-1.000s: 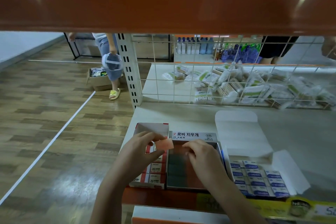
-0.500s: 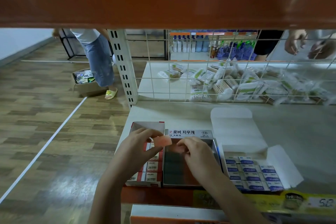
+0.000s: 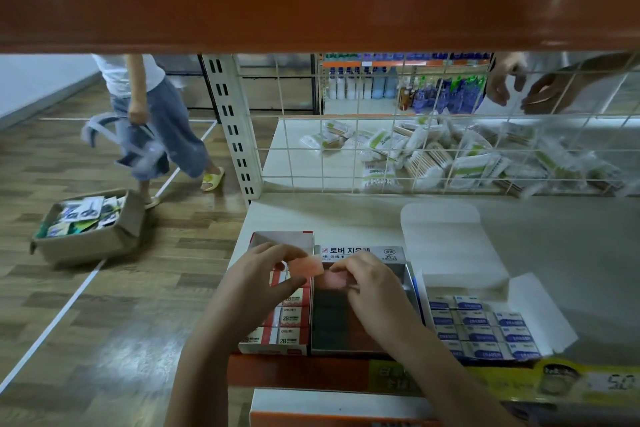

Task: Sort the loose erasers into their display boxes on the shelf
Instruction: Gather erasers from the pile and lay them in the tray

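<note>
Left hand [image 3: 258, 276] pinches flat pink rectangular eraser [image 3: 305, 266] edge-up, probably readying it for slot. Right hand [image 3: 372, 282] fingers curled at second pink eraser [image 3: 335, 279], apparently seating it; grip unclear. Beneath both: dark-lined grey cardboard display box [image 3: 360, 322]. Under left hand: red-white 2B eraser box [image 3: 284, 319].

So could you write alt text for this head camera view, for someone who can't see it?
A person's left hand pinches a small flat pink eraser over the dark middle display box, where the right hand fingers another pink piece. A red-and-white box of 2B erasers and an open white box of blue-labelled erasers flank it on the pale shelf.
</note>
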`<state>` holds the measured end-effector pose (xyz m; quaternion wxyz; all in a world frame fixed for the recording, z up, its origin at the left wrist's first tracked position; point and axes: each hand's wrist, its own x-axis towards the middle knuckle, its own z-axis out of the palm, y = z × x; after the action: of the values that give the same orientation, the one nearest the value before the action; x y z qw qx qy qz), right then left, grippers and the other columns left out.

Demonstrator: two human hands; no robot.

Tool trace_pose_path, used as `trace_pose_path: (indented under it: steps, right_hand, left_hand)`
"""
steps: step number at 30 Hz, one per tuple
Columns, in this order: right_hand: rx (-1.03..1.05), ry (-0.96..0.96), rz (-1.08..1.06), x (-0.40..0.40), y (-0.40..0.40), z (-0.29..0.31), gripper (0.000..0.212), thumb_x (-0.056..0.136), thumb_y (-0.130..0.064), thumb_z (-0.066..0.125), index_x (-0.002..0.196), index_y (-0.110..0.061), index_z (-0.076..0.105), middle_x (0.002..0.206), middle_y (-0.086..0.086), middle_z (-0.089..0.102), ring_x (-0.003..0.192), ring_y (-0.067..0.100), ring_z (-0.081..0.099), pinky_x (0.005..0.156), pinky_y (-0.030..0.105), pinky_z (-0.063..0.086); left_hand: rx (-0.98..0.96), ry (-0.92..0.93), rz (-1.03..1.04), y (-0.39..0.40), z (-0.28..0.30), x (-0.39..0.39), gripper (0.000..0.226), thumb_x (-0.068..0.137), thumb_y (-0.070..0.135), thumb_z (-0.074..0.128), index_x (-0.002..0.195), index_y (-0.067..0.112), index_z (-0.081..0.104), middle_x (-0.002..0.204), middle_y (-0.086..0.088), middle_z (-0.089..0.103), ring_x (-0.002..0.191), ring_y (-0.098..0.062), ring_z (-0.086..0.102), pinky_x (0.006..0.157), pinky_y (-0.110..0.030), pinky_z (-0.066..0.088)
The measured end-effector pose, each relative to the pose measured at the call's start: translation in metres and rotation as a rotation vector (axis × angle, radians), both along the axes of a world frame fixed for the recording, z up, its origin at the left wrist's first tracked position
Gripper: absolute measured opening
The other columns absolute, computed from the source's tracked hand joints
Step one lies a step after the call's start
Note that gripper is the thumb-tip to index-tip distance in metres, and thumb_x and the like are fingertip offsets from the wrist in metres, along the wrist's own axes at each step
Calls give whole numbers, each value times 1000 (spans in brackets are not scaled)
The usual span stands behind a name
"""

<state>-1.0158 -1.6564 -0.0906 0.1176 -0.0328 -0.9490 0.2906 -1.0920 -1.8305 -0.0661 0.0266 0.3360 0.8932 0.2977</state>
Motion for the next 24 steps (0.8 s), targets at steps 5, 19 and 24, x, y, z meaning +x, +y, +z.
trace_pose_path:
  steps: [5,19,24]
  right_hand:
    - [46,29,-6,1,-4,-2,26,92,-10,53,116,-18,58,119,-8,49,106,-1,45,85,1,32]
    - [59,-28,22,0,-1,-3,25,94,-18,50,116,-16,62,116,-4,57,104,4,52,89,7,34]
    - [101,-44,11,-2,-5,-4,22,94,-15,49,114,-17,60,114,-4,56,101,5,51,87,11,39]
  left_hand:
    - [0,9,0,-1,0,-1,28,83,38,63,109,42,54,98,31,48,92,7,51,77,-15,46]
    - [-33,11,13,2,3,2,31,84,33,64,112,40,53,99,31,45,89,6,50,72,-9,41]
    - [-64,12,18,1,3,4,33,83,35,64,114,40,54,104,25,49,92,3,51,77,-11,44]
